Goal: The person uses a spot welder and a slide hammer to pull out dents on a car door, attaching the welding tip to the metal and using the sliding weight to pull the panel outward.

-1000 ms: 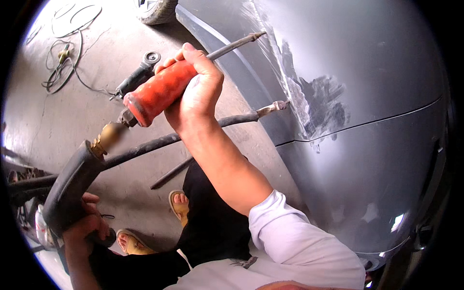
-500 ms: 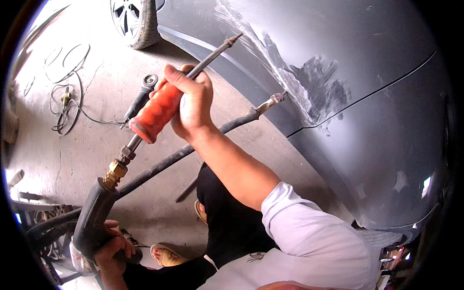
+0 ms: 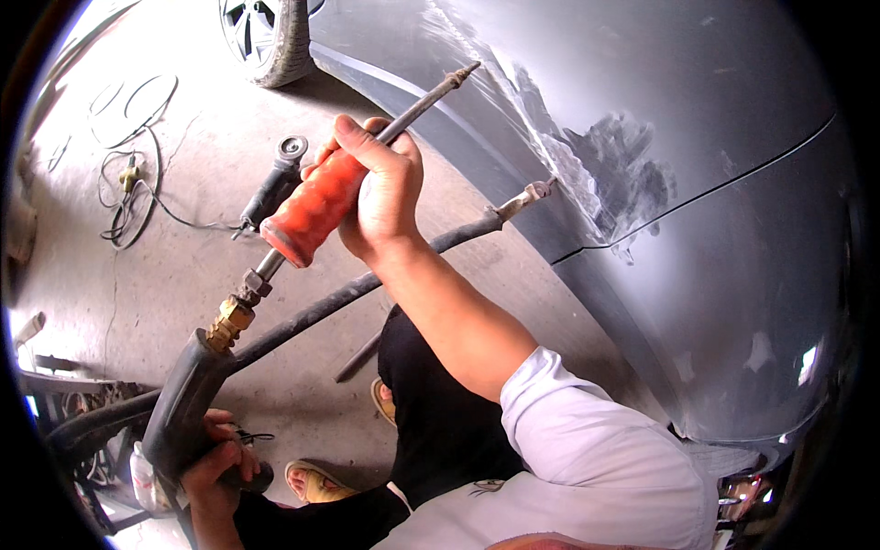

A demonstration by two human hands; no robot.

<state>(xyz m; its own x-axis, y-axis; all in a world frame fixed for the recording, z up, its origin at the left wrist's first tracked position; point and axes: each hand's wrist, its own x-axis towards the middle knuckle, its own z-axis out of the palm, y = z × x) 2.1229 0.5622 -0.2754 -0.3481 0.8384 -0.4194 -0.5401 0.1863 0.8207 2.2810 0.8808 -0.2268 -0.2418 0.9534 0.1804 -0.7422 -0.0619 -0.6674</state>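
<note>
My right hand point(image 3: 390, 188) is wrapped round the red sliding grip point(image 3: 316, 209) of a slide-hammer dent puller. Its steel rod point(image 3: 431, 103) runs up to a pointed tip, which in this view overlaps the scraped panel of a grey car point(image 3: 733, 101); whether they touch I cannot tell. Below the grip, brass fittings point(image 3: 229, 323) join the rod to a black gun-shaped handle point(image 3: 183, 403). My left hand point(image 3: 220, 463) closes round that handle at the lower left. A thick black cable point(image 3: 339, 298) passes behind the tool, its metal end point(image 3: 527, 197) at the car's scuffed lower edge.
On the concrete floor lie a black angle-grinder-like power tool point(image 3: 270, 188), its looped cord point(image 3: 158, 174) and a dark bar point(image 3: 357, 359). A car wheel point(image 3: 266, 41) stands at the top. Dark equipment point(image 3: 96, 458) is at the lower left, beside my sandalled feet point(image 3: 316, 483).
The dent puller and both hands appear slightly farther right. The whole scene has shifted a little the same way, and both grips are kept.
</note>
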